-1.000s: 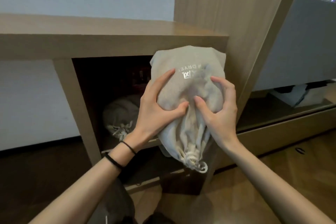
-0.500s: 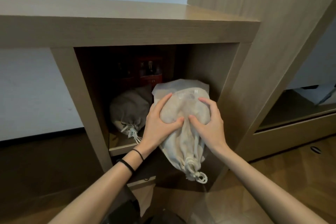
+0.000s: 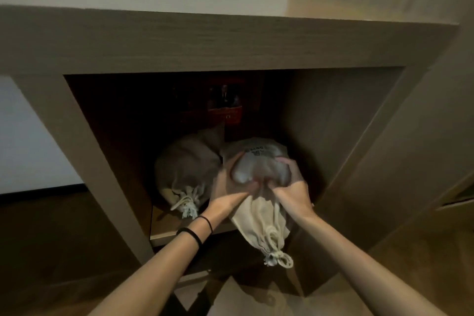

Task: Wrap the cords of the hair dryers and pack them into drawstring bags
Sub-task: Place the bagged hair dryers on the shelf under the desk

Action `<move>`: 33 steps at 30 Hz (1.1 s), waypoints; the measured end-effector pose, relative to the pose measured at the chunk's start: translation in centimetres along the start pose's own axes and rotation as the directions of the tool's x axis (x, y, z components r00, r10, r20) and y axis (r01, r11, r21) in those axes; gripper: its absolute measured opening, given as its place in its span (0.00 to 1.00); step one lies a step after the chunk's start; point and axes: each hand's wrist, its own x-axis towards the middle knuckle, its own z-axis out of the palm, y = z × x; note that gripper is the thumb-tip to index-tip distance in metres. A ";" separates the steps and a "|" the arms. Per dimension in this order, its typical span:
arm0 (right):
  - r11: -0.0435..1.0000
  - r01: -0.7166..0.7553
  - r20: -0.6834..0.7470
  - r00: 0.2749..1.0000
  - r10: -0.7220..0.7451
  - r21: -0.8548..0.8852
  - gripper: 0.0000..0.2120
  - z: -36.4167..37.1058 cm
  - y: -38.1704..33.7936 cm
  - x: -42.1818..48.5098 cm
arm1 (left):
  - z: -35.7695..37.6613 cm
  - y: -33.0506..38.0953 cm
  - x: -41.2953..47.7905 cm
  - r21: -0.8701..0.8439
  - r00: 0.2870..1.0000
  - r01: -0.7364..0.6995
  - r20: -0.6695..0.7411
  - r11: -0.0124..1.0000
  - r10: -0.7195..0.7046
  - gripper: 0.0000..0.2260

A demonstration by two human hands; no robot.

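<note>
**Recorder:** Wooden cabinet (image 3: 205,41) filled the view, with one open cubby in shadow and white wall (image 3: 25,136) to its left. Where was the bag you were handling?

**Checker:** At the cubby's mouth. You held the cream drawstring bag (image 3: 257,217) over the front edge of the shelf (image 3: 164,223). Its bulging upper part was inside the opening. Its cinched neck hung below the shelf edge, with the knotted cord (image 3: 278,255) lowest.

**Recorder:** Hands?

**Checker:** Both were on that bag. Your left hand (image 3: 228,187) gripped its left side, fingers curled over the bulge. Your right hand (image 3: 292,187) gripped the right side, fingers dug into the cloth. Two dark bands (image 3: 192,232) sat on your left wrist.

**Recorder:** Anything else on the shelf?

**Checker:** A second, greyer bag (image 3: 187,164) lay just left of yours; contact could not be confirmed. Its tied cord (image 3: 186,202) pointed toward the front. A dark red item (image 3: 225,108) stood at the back, too dim to identify. The printing on your bag was blurred and not legible.
</note>
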 end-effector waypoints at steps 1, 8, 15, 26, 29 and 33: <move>1.000 0.011 0.016 1.000 -0.010 -0.013 0.26 0.1 0.2 0.5 | 0.3 -0.2 0.4 0.010 1.000 0.019 -0.006 1.000 -0.019 0.39; 0.987 0.035 0.121 0.992 -0.016 -0.160 0.25 0.5 1.3 4.7 | 1.2 -1.8 2.3 0.030 0.996 0.086 -0.032 0.996 -0.085 0.43; 0.744 0.095 0.072 0.995 -0.063 -0.662 0.26 -0.1 0.1 6.0 | 0.9 -1.4 3.9 0.207 0.986 0.142 0.061 0.968 -0.157 0.36; 0.693 0.343 0.496 0.868 0.024 -0.634 0.30 1.3 -0.5 -1.4 | -4.6 -2.9 -0.5 0.796 1.000 -0.015 0.021 0.605 -0.002 0.24; 0.638 0.354 0.518 0.852 0.082 -0.684 0.33 2.2 0.2 -1.6 | -4.9 -4.5 -1.1 0.896 0.993 0.003 0.052 0.444 -0.111 0.27; 0.588 0.371 0.489 0.871 0.048 -0.718 0.30 3.4 1.1 -1.0 | -4.6 -5.0 -0.4 0.906 0.992 -0.007 0.061 0.423 -0.114 0.27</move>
